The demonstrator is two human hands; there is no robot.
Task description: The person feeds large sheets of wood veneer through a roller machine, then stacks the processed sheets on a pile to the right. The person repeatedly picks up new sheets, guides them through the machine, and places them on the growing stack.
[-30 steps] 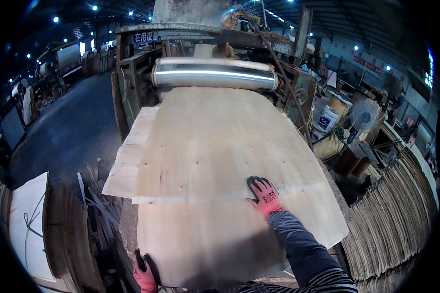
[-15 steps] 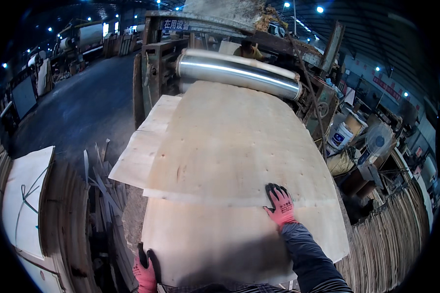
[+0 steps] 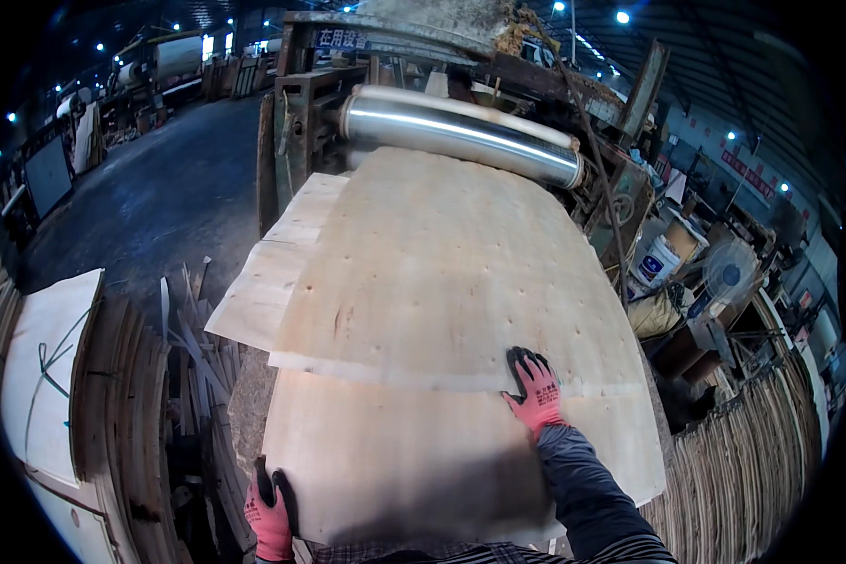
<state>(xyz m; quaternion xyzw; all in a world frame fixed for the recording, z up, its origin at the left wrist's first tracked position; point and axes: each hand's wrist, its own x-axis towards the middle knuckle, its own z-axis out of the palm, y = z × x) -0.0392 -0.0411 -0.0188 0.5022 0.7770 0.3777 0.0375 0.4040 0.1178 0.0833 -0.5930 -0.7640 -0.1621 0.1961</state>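
A pale wood veneer sheet (image 3: 385,451) lies in front of me on a stack. A longer, slightly darker sheet (image 3: 442,273) overlaps its far part and runs up to a shiny metal roller (image 3: 461,139). My right hand (image 3: 538,395), in a pink glove with black fingertips, rests flat across the overlap, fingers spread. At the near left edge of the pale sheet is my left hand (image 3: 273,515), gloved the same way. Its thumb and fingers are apart against that edge; some fingers are hidden. Another veneer piece (image 3: 273,263) sticks out to the left.
The roller sits in a rusty machine frame (image 3: 296,141). Left stand stacked sheets (image 3: 47,367) and loose wood strips (image 3: 207,367). On the right are a white bucket (image 3: 656,261), a fan (image 3: 727,273) and a tall veneer stack (image 3: 743,470). Dark floor (image 3: 174,179) stretches far left.
Both hands and the sheets sit slightly higher and farther left in view, as does much of the scene. A person behind the roller no longer shows. The hands keep the same pose.
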